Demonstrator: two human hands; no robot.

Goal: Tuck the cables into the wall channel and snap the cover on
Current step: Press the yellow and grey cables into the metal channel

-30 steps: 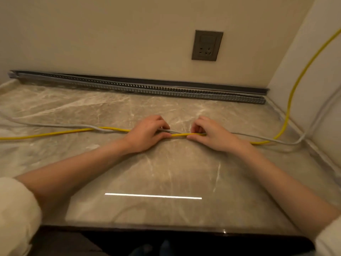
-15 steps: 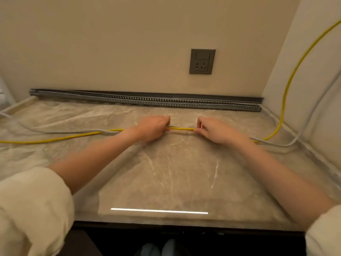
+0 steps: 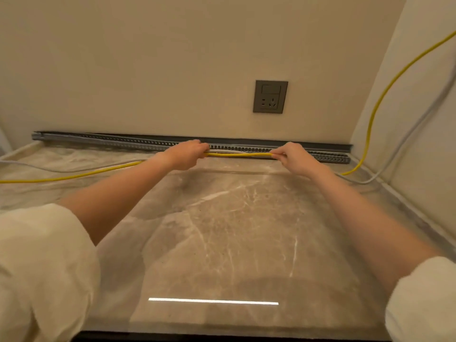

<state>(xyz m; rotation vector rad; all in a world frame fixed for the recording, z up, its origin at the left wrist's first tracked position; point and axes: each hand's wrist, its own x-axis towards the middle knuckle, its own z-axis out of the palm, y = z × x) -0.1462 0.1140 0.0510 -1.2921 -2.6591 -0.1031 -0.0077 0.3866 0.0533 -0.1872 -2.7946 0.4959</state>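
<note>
A yellow cable point(image 3: 238, 155) and a thinner grey cable point(image 3: 228, 151) are stretched between my two hands, just in front of the grey slotted wall channel point(image 3: 118, 143) at the foot of the back wall. My left hand point(image 3: 186, 154) pinches both cables at the channel's middle. My right hand point(image 3: 292, 157) pinches them further right. A dark strip point(image 3: 318, 146), which may be the cover, lies behind the channel against the wall. The cables' ends are out of view.
The marble countertop point(image 3: 222, 230) runs up to the back wall and a side wall on the right. A grey wall socket point(image 3: 270, 96) sits above the channel. Both cables trail left across the counter and climb the right wall.
Both hands have carried the cables from the middle of the counter back to the channel and have moved further apart. The camera view has tilted up.
</note>
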